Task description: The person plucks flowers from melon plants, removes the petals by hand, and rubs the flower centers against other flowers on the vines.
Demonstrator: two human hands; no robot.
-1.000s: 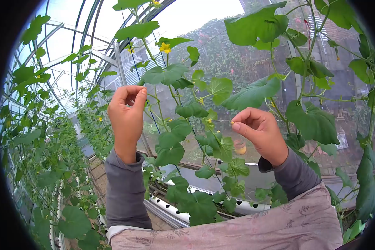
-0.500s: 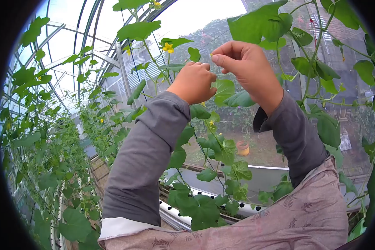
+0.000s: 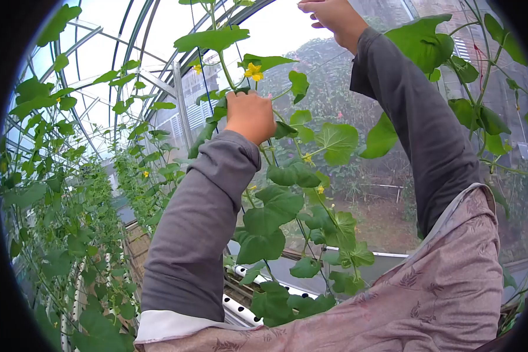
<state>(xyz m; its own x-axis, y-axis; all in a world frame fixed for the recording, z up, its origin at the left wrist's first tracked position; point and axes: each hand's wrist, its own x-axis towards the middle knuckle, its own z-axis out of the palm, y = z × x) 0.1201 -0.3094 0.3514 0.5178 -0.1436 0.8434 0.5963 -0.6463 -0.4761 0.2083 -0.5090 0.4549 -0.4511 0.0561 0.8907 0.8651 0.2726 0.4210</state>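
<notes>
My left hand (image 3: 250, 116) is closed around the upper stem of a climbing plant (image 3: 226, 67), just below a yellow flower (image 3: 253, 71). A broad green leaf (image 3: 212, 39) spreads above that hand, and more leaves (image 3: 274, 205) hang below it on the same vine. Raised at the top edge, my right hand (image 3: 334, 19) has its thumb and fingers drawn together and is partly cut off by the frame. Whatever it may hold is too small to make out. A dark string (image 3: 200, 54) runs upward beside the stem.
Another vine with large leaves (image 3: 422, 44) climbs at the right. Rows of plants (image 3: 47, 199) stand at the left. White tubes with dark holes (image 3: 239, 308) lie low down. A mesh wall (image 3: 364, 152) and metal frame (image 3: 180, 100) are behind.
My right hand has risen to the top edge. My left hand has shifted slightly left and down and now grips the stem. The view has moved, with the right-hand vine further right.
</notes>
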